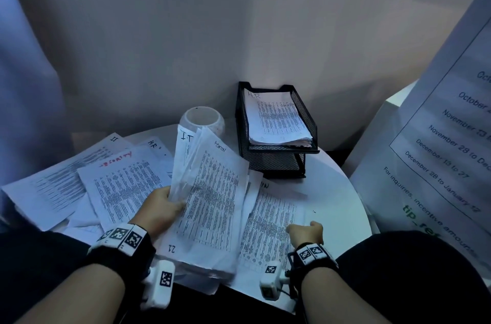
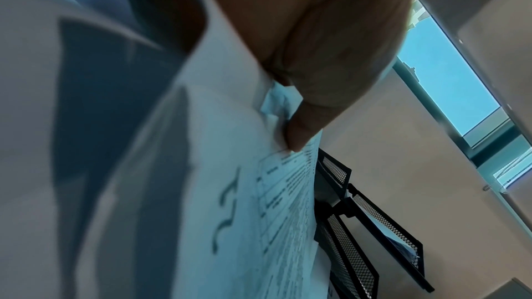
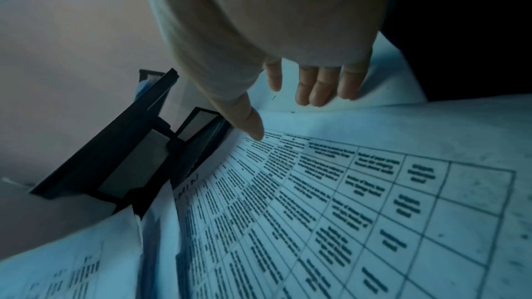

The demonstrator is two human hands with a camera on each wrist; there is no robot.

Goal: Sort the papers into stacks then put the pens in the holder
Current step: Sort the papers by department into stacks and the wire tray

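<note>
I see white papers point(image 1: 212, 190) with rows of small black print in boxes, and black handwritten letters at the top. One sheet point(image 1: 119, 180) on the left has a red word on it. The tray point(image 1: 276, 161) at the far side is black mesh with tiny holes, and its papers are white with black print. The cup point(image 1: 202, 119) is white. The table point(image 1: 342, 206) is white. The wrist bands point(image 1: 125, 238) are black with white tags of black squares. The poster point(image 1: 451, 132) on the right is white with black and green words. The wall point(image 1: 159, 31) looks pale pink.
</note>
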